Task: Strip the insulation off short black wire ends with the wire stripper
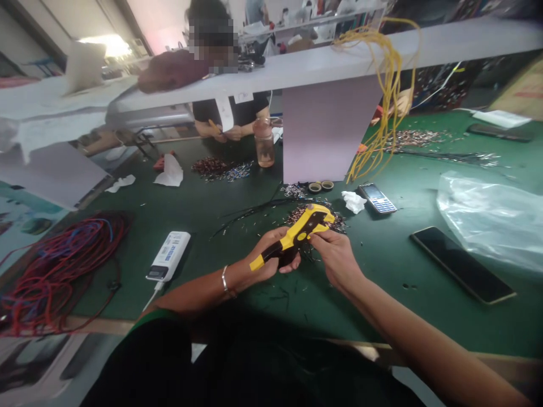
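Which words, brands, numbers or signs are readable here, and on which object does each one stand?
None is clearly readable.
White power bank: blue lettering, too blurred.
Keypad phone: key markings, too small.
Paper slip below the shelf: faint marks, unreadable.
Tan item, upper right: reddish marks, blurred.
Yellow-and-black tool: no lettering distinguishable.

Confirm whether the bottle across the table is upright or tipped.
Upright: the bottle stands on its base on the green table, its neck pointing up.
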A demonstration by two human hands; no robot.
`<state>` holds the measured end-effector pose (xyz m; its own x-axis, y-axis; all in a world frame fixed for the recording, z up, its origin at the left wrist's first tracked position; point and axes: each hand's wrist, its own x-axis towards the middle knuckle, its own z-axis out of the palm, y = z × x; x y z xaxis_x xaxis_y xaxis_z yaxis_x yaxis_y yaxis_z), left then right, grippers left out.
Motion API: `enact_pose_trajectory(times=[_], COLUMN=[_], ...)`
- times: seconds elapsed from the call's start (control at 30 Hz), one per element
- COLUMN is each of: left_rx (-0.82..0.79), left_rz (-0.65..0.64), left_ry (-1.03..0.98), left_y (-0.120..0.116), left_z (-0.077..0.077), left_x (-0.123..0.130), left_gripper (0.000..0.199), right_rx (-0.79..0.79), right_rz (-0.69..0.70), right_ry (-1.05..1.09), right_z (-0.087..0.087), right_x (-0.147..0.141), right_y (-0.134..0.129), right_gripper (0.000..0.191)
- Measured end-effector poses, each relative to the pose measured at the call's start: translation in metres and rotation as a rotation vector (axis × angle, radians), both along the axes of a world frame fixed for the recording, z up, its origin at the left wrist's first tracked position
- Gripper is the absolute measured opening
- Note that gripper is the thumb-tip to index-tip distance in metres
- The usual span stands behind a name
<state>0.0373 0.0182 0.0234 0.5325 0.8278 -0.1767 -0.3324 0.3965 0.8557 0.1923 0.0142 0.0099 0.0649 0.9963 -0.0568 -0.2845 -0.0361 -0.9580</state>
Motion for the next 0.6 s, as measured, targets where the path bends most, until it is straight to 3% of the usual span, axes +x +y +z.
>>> enact_pose_trajectory(times=[0.13, 0.23, 0.37, 0.6], left_rx=[-0.012, -0.064, -0.052, 0.163], left_rz=[-0.078, -0.065, -0.024, 0.262], left_ry=[0.011, 0.037, 0.082, 0.146], left_y=[0.001, 0.001, 0.001, 0.015], left_z=[0.004, 0.011, 0.021, 0.027], left_x=[0.007, 0.012, 0.017, 0.016], left_gripper=[0.031, 0.027, 0.028, 0.027], right_rx=[0.035, 0.072, 0.019, 0.095], right_rz=[0.030, -0.002, 0.070, 0.045], right_ry=[0.096, 0.170, 0.055, 0.018], right_z=[0.003, 0.006, 0.008, 0.020], right_x=[-0.008, -0.013, -0.010, 0.009], right_y=[0.001, 0.003, 0.004, -0.021], right_gripper=[0.002, 0.005, 0.010, 0.029])
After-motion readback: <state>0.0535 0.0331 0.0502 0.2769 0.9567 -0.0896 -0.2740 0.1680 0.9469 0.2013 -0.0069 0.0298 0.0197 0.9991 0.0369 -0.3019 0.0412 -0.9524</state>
